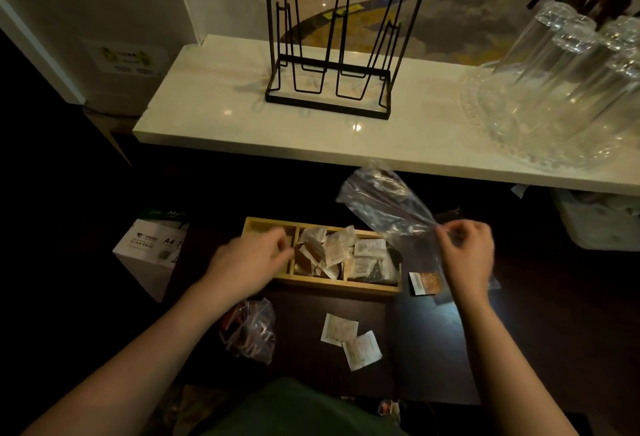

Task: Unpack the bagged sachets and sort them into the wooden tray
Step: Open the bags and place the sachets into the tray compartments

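Two hands — left hand fingers curled, grip unclear, over wooden tray edge — right hand fingers pinching clear bag.

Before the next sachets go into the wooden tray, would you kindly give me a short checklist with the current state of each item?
1. Clear bag in the right hand emptied: cannot tell; it is lifted and looks mostly clear.
2. Left compartment of the wooden tray free: cannot tell; the left hand covers it.
3. Middle and right compartments have room: not ok; both are heaped with sachets.
4. Loose items collected: not ok; two white sachets lie on the dark table, and an orange packet lies right of the tray.
5. Second bag unpacked: not ok; it still holds red items.
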`<state>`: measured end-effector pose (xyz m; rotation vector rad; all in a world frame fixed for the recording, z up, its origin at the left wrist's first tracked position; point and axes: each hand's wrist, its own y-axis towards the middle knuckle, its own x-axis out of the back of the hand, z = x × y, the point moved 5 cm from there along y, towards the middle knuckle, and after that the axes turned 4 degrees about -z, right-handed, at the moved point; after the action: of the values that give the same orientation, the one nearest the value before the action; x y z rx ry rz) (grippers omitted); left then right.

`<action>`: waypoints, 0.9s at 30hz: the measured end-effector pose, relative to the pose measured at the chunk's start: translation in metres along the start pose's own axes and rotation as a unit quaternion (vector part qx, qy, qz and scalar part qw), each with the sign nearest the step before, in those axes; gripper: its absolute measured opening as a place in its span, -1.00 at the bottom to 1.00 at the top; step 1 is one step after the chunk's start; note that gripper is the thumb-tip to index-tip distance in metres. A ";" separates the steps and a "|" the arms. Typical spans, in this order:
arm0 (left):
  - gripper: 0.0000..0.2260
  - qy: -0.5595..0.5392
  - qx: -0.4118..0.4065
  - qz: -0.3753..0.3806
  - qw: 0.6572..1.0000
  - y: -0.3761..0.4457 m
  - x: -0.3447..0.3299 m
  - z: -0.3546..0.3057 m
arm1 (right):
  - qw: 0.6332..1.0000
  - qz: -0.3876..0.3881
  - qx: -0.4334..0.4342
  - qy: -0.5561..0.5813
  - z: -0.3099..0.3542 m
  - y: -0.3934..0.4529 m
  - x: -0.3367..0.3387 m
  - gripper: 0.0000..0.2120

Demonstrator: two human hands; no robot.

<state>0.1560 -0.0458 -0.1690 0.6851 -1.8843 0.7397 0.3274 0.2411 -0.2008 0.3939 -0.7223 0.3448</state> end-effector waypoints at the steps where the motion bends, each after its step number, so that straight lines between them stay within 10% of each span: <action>1: -0.75 0.051 0.001 0.073 0.996 -0.006 -0.015 0.001 | 0.999 -0.018 -0.026 -0.025 -0.013 0.000 0.006 -0.89; 5: -0.51 0.176 0.002 0.226 0.958 -0.028 -0.069 0.011 | 0.991 -0.058 -0.090 -0.084 -0.045 -0.004 0.018 -0.87; 15: -0.62 0.258 0.018 0.199 0.945 -0.037 -0.090 0.019 | 0.964 0.062 -0.126 -0.227 -0.099 -0.021 -0.016 -0.67; 22: -0.85 0.145 0.027 0.217 0.965 -0.032 -0.058 0.022 | 0.979 -0.028 -0.035 -0.200 -0.053 -0.021 -0.007 -0.70; 27: -0.71 0.029 0.003 0.159 0.987 -0.028 -0.025 0.014 | 0.956 0.287 0.039 0.040 0.037 -0.065 -0.048 -0.92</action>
<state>0.1780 -0.0710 -0.1912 0.3644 -1.9615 0.9561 0.3011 0.1591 -0.2233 0.2342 -0.7370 0.9362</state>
